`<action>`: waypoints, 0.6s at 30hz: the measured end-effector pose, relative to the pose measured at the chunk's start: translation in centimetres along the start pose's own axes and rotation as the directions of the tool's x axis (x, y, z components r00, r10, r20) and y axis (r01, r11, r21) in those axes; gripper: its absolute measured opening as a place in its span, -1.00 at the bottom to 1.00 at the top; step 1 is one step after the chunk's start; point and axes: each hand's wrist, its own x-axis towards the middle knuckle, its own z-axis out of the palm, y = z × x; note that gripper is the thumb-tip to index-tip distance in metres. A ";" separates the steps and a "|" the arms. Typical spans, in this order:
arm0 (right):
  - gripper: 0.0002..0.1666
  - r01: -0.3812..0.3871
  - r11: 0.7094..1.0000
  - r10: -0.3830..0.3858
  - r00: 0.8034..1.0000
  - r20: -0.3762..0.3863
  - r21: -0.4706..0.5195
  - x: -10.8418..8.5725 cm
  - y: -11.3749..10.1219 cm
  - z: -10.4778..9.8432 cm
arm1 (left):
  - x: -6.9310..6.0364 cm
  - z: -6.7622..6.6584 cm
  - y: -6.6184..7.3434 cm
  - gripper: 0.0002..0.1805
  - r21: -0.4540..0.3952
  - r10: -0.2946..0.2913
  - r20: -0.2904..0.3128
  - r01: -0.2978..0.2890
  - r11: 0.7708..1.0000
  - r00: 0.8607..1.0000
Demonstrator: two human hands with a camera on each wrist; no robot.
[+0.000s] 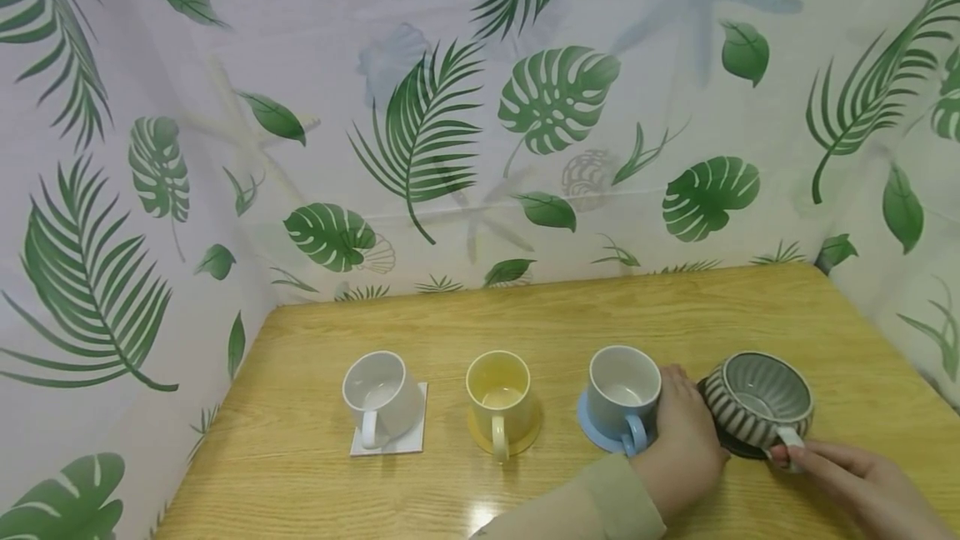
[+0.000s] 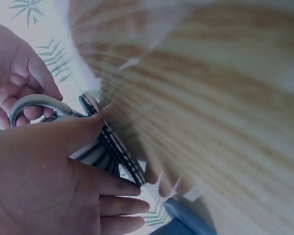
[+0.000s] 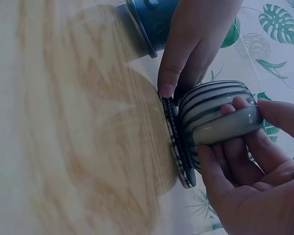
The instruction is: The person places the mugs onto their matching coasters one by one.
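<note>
On the right side of the table, my right hand point(image 1: 862, 477) pinches the handle point(image 3: 230, 126) of a grey-and-white ribbed mug point(image 1: 731, 407). Beneath that mug lies a dark round coaster point(image 1: 737, 445) with a patterned edge. My left hand point(image 1: 688, 444) is at the coaster's left side, thumb and forefinger spanning its edge in the left wrist view. The other left fingers point(image 2: 122, 205) stretch out straight. Whether the mug's base sits fully on the coaster, I cannot tell. Just left of my left hand stands a blue-handled mug point(image 1: 618, 407) on a blue coaster point(image 1: 592, 433).
Farther left, a yellow mug point(image 1: 510, 407) rests on a yellow round coaster point(image 1: 534, 433). At the far left a white mug point(image 1: 401, 407) stands on a white square coaster point(image 1: 408, 442). Behind the wooden table point(image 1: 450, 319) hangs a leaf-printed cloth point(image 1: 315, 165).
</note>
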 end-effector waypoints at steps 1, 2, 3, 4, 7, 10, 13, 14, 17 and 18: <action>-0.19 -0.002 1.000 0.002 1.000 -0.001 0.002 0.0 0.0 0.0 | -0.1 0.1 -0.2 -0.06 0.000 0.009 -0.009 -0.009 1.000 1.000; -0.18 -0.004 1.000 0.004 1.000 -0.003 0.002 -0.1 -0.1 0.0 | -0.1 0.1 -0.3 -0.06 -0.002 0.017 -0.018 -0.018 1.000 1.000; -0.18 -0.002 1.000 0.002 1.000 -0.008 -0.012 -0.1 0.0 -0.1 | -0.2 0.2 -0.4 -0.06 -0.005 0.023 -0.024 -0.023 1.000 0.999; -0.18 -0.001 1.000 0.001 1.000 -0.011 -0.015 -0.1 0.1 -0.1 | -0.4 0.2 -0.5 -0.06 -0.008 0.030 -0.033 -0.031 0.999 0.999; -0.20 0.007 1.000 -0.007 1.000 -0.017 0.002 0.0 0.5 0.0 | -0.7 0.4 -0.9 -0.08 -0.014 0.051 -0.058 -0.052 0.999 0.997; -0.19 0.010 1.000 -0.011 1.000 -0.028 -0.010 0.1 0.6 0.1 | -1.1 0.6 -1.4 -0.11 -0.007 0.076 -0.079 -0.077 0.997 0.994; -0.16 0.004 1.000 -0.005 1.000 -0.027 -0.026 0.1 0.5 0.1 | -1.6 0.7 -2.0 -0.14 -0.009 0.102 -0.103 -0.104 0.995 0.989; -0.15 0.001 1.000 -0.002 1.000 -0.024 -0.028 0.1 0.4 0.1 | -1.8 0.7 -2.2 -0.13 -0.008 0.110 -0.110 -0.112 0.994 0.988; -0.17 0.000 1.000 0.000 1.000 -0.018 -0.020 0.0 0.3 0.1 | -2.3 0.8 -2.6 -0.10 -0.012 0.125 -0.128 -0.127 0.992 0.984; -0.17 0.000 1.000 -0.001 1.000 -0.018 -0.014 -0.1 0.2 0.1 | -2.4 0.8 -2.8 -0.09 -0.014 0.128 -0.135 -0.131 0.991 0.983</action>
